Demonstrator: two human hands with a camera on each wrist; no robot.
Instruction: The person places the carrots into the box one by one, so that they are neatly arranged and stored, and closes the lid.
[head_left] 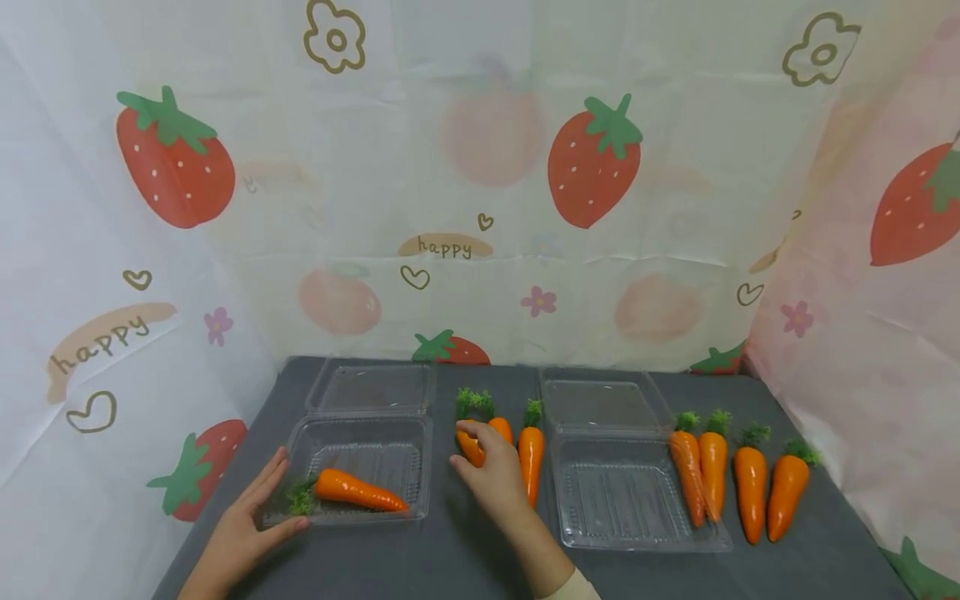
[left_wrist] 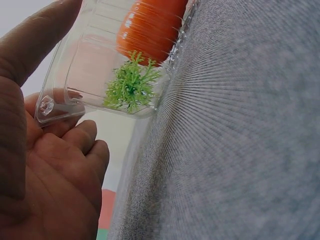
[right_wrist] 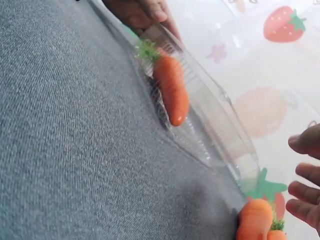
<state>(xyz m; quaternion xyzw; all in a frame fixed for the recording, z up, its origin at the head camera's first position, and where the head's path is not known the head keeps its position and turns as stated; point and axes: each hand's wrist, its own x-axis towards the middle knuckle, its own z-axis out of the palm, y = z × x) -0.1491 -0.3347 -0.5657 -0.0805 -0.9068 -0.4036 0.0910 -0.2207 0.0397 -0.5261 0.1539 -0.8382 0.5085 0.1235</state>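
My left hand (head_left: 251, 529) rests at the near left corner of an open clear plastic container (head_left: 420, 467). The thumb lies along the near rim and the fingers stretch up its left side. Inside lies one orange carrot (head_left: 360, 490), its green leafy top (left_wrist: 132, 85) toward that hand. My right hand (head_left: 491, 471) is over the carrots between the two containers, thumb and fingers apart. Partly behind it are an orange carrot (head_left: 470, 446) and another carrot (head_left: 500, 428); a third carrot (head_left: 530, 458) lies just to its right. The right wrist view shows the fingers (right_wrist: 306, 192) apart from the carrots.
A second open clear container (head_left: 570, 500) stands to the right. Two carrots (head_left: 686, 475) overlap its right side, and two more carrots (head_left: 750, 492) lie farther right. Both lids (head_left: 382, 387) are folded back. Behind the grey cloth-covered table (head_left: 810, 558) hangs a strawberry-print curtain (head_left: 495, 200).
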